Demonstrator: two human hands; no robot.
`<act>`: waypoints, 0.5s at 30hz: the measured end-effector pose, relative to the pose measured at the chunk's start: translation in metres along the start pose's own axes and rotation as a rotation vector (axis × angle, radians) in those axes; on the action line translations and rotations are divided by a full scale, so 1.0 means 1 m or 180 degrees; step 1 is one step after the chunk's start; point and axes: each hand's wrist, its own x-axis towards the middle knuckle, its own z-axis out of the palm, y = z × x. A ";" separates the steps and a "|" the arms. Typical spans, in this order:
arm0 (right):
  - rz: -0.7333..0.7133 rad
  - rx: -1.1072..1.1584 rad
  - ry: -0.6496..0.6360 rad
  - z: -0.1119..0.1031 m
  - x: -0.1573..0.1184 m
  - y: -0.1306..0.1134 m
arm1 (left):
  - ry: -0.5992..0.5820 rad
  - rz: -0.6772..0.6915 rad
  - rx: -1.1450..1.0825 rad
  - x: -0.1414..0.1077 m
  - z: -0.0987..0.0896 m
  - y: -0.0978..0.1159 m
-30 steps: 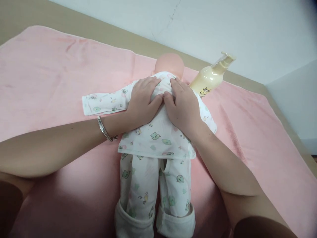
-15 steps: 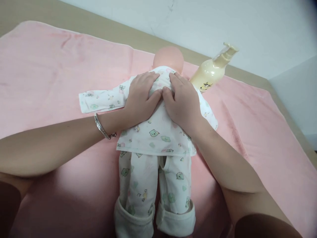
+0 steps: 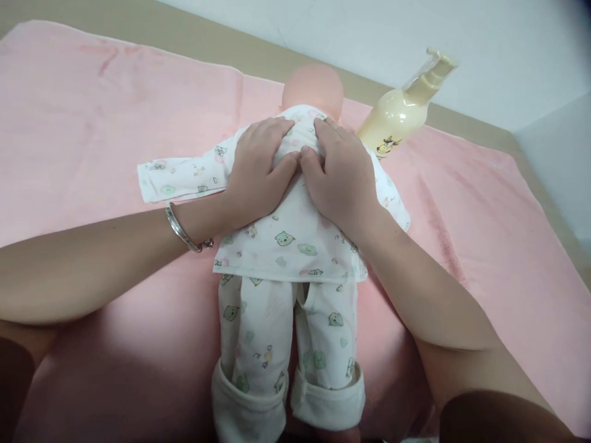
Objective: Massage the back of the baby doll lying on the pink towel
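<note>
A baby doll (image 3: 312, 91) lies face down, its bald head away from me. It wears a white printed top (image 3: 295, 246) and matching trousers (image 3: 263, 326) with turned-up cuffs. My left hand (image 3: 261, 169) lies flat on the left of the doll's upper back, fingers stretched towards the head. On the right of the back rests my right hand (image 3: 344, 175), also flat. The two thumbs meet or nearly meet over the middle. Neither hand grips anything. A silver bracelet (image 3: 182, 229) circles my left wrist.
Beneath the doll spreads a pink blanket (image 3: 92, 123) on a brown surface (image 3: 207, 40). A pale yellow pump bottle (image 3: 397, 117) with a cow picture stands by the doll's right shoulder, partly hidden. A white wall (image 3: 351, 31) rises behind.
The whole scene sits slightly higher in the view, as the camera has shifted. Both hands keep their places on the doll's back.
</note>
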 end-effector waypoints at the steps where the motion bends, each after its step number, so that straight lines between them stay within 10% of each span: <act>1: 0.0040 -0.0032 0.0013 -0.001 0.000 -0.002 | 0.0008 -0.0010 -0.0033 0.000 0.000 0.000; 15: 0.0208 0.0045 -0.0050 -0.011 0.001 -0.012 | -0.0064 -0.0141 -0.0023 0.002 -0.004 0.004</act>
